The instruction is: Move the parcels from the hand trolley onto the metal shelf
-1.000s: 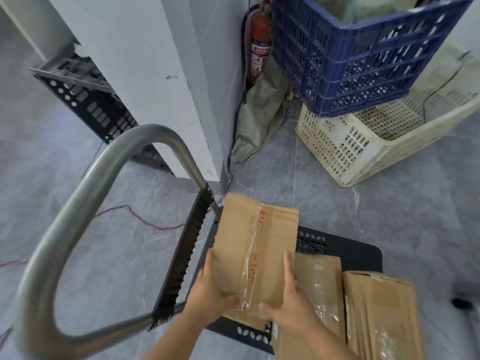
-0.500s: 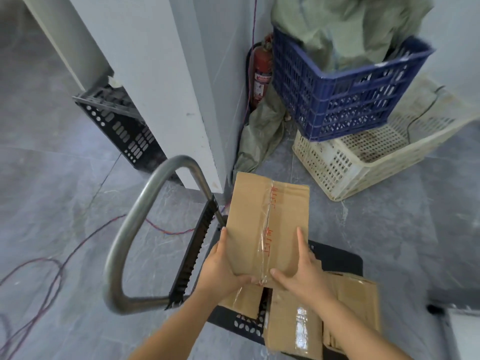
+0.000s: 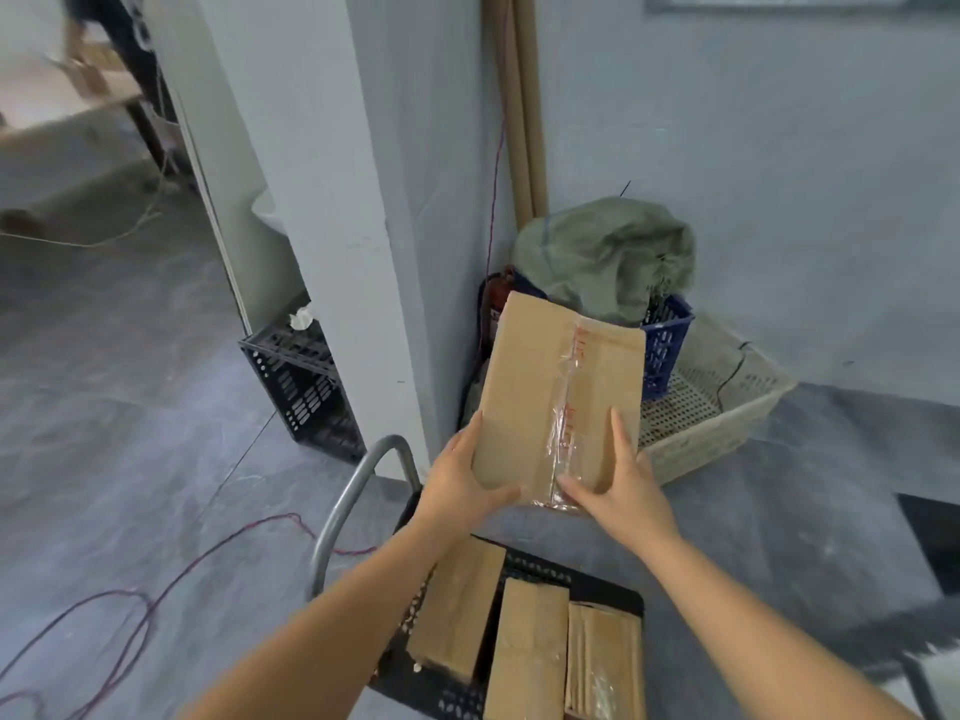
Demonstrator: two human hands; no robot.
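Both hands, left hand (image 3: pixel 460 483) and right hand (image 3: pixel 621 493), clasp a parcel (image 3: pixel 558 402) mid-frame, lifted clear of the trolley (image 3: pixel 597 589) (three parcels remain, bottom centre). Next: carrying it to the shelf, unseen here.

Your left hand (image 3: pixel 457 480) and right hand (image 3: pixel 618 491) grip the near end of a parcel (image 3: pixel 558 402) held above the trolley (image 3: pixel 597 582). Three parcels (image 3: pixel 530 652) lie side by side on the trolley deck below your forearms. The trolley handle (image 3: pixel 343 506) rises at its left end. Beyond the trolley stands a pillar (image 3: pixel 332 210); a crate (image 3: pixel 665 345) sits in a basket (image 3: pixel 727 423) right of the pillar, a sack (image 3: pixel 608 257) in the crate. A cable (image 3: pixel 156 589) lies left of the trolley.
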